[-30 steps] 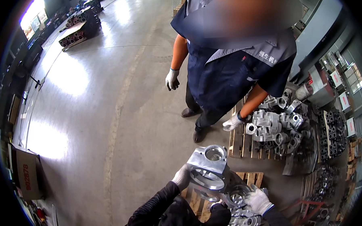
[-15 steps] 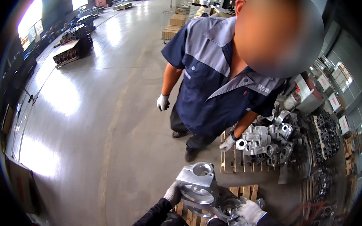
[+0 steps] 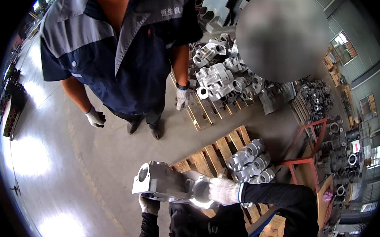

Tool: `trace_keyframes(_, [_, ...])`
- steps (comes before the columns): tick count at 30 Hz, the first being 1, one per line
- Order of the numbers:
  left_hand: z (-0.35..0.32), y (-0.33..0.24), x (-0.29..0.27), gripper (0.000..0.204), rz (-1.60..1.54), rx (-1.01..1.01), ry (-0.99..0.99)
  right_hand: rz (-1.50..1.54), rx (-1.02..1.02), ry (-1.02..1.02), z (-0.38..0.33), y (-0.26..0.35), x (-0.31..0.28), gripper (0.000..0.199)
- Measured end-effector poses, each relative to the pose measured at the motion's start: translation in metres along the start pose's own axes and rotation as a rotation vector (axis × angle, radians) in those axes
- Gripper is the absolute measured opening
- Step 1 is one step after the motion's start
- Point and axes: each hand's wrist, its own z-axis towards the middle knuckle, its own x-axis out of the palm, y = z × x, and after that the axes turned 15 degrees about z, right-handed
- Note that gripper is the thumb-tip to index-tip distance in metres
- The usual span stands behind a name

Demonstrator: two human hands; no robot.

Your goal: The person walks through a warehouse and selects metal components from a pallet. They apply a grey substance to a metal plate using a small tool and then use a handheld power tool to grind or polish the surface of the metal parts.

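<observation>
A large silver metal casting (image 3: pixel 164 182), with a boxy bored end at the left and a round ring end at the right, is held level in front of my body. My left hand (image 3: pixel 149 205), in a white knit glove, supports the boxy end from below; its fingers are partly hidden behind the metal. My right hand (image 3: pixel 225 190), gloved the same way, grips the rim of the ring end. Beyond it, several similar castings (image 3: pixel 250 161) lie grouped on a wooden pallet (image 3: pixel 208 156).
A co-worker (image 3: pixel 119 58) in a navy and grey shirt stands ahead, gloved hands lowered. Another pallet (image 3: pixel 198 118) bears a heap of silver castings (image 3: pixel 220 77). A red metal frame (image 3: pixel 300 161) stands at the right, with more metal parts (image 3: pixel 317 97) behind it.
The view has swung right and down. The casting has tipped from upright to lying level, its ring end now to the right. My right hand grips that ring end.
</observation>
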Motion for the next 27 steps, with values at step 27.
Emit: trace_keyframes(27, [-0.198,0.122,-0.278,0.051,1.359,-0.228,-0.773,0.821,0.892,-0.435,0.001,-0.304,0.151,0.057])
